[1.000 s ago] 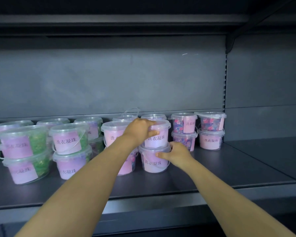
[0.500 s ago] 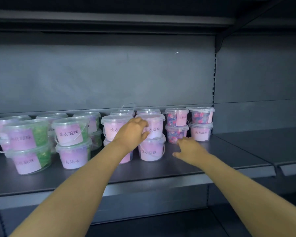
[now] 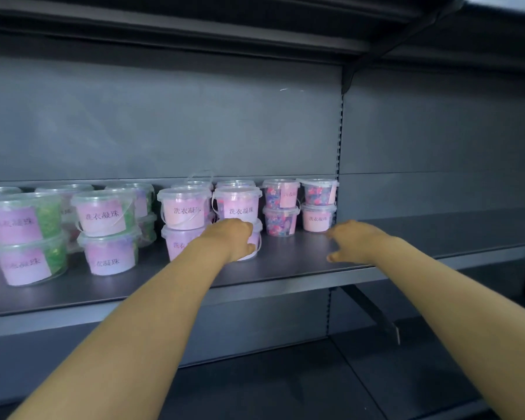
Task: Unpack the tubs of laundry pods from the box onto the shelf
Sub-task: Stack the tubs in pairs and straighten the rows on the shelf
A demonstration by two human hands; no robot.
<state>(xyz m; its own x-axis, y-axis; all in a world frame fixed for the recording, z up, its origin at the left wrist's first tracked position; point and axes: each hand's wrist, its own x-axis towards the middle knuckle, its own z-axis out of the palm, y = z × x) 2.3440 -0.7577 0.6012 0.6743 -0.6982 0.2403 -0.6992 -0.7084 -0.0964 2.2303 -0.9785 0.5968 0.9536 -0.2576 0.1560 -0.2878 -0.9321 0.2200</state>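
Here: dark grey metal shelf (image 3: 285,265) carries clear round plastic tubs with pale pink paper labels, lids on, stacked two high in rows. Left group: green-pod tubs (image 3: 103,213). Middle: pink-pod tubs, two front stacks side by side. Right, near the slotted upright: mixed-colour tubs (image 3: 281,194), two stacks, close to the grey back panel (image 3: 164,122).

Left hand (image 3: 231,237) reaches in over the shelf edge, back of the hand to the camera, set against the front of the lower pink tub (image 3: 253,253) in the right-hand middle stack. Fingers bend toward the tub's side. Blur hides whether they truly grip it; cannot tell. Upper pink tub (image 3: 238,204) sits square on the lower one, thin clear handle hanging at its left side, with the hand just below it. Neighbouring pink stack (image 3: 184,210) stands just beside, to the left.

Right hand (image 3: 355,241) hovers low over bare shelf, right of the middle stack and in front of the mixed-colour tubs, apart from both. Fingers loosely curled, pointing left and down, holding nothing.

Second dark shelf (image 3: 194,25) overhead.
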